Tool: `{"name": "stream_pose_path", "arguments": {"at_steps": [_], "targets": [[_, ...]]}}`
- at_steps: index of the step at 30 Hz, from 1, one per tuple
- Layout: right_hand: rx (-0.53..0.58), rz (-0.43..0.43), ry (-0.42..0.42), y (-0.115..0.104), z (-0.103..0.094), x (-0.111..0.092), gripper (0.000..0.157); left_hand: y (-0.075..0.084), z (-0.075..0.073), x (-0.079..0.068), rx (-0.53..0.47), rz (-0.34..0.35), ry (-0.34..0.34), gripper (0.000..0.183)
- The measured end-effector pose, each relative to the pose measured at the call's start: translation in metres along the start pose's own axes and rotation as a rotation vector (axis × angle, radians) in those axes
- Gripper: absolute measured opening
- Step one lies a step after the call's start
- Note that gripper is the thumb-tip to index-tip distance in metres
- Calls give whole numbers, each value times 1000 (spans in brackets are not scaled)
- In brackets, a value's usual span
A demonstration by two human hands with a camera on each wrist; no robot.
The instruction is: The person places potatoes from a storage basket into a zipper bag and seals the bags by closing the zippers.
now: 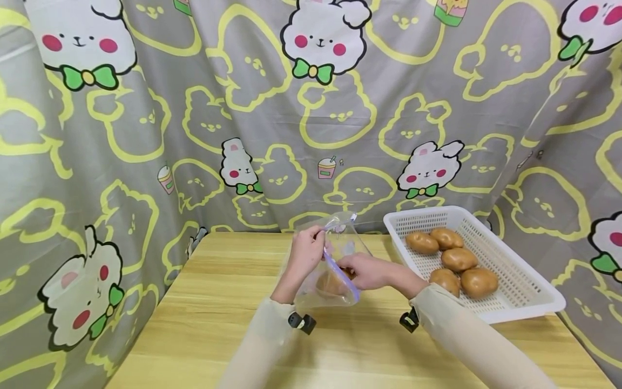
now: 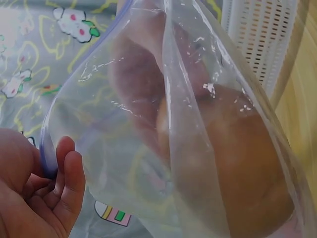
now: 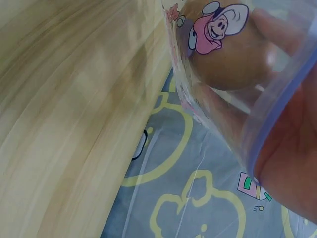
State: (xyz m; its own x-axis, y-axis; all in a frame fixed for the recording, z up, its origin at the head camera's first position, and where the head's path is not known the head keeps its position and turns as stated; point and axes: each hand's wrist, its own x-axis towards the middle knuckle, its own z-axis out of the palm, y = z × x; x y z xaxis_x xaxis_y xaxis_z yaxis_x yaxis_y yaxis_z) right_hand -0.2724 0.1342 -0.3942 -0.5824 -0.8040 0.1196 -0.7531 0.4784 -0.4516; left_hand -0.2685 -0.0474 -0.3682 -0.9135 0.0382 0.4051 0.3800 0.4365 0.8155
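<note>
A clear zip bag (image 1: 311, 300) with a purple seal strip stands mouth open over the wooden table. At its rim my left hand (image 1: 307, 249) pinches the purple strip, seen also in the left wrist view with the strip between thumb and fingers (image 2: 73, 183). Through the mouth reaches my right hand (image 1: 371, 271), its fingers inside the bag around a brown potato (image 3: 233, 64). Behind the clear plastic the potato (image 2: 237, 163) looks large and smooth. A pink cartoon print (image 3: 210, 32) on the bag overlaps it in the right wrist view.
To the right stands a white perforated basket (image 1: 525, 313) with several potatoes (image 1: 479, 282) in it. Its near left corner lies close to my right forearm. A grey curtain with cartoon animals (image 1: 323, 40) hangs behind the wooden table (image 1: 204, 313).
</note>
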Motion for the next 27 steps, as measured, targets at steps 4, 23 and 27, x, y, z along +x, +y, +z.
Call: {"name": "stream_pose_path", "arguments": {"at_steps": [4, 23, 27], "targets": [[-61, -9, 46, 3, 1, 2, 22, 2, -2, 0, -25, -8, 1, 24], [-11, 20, 13, -1, -4, 4, 24, 3, -9, 3, -60, -54, 2, 24], [-55, -21, 81, -1, -2, 6, 10, 3, -8, 3, -75, -61, 2, 24]]}}
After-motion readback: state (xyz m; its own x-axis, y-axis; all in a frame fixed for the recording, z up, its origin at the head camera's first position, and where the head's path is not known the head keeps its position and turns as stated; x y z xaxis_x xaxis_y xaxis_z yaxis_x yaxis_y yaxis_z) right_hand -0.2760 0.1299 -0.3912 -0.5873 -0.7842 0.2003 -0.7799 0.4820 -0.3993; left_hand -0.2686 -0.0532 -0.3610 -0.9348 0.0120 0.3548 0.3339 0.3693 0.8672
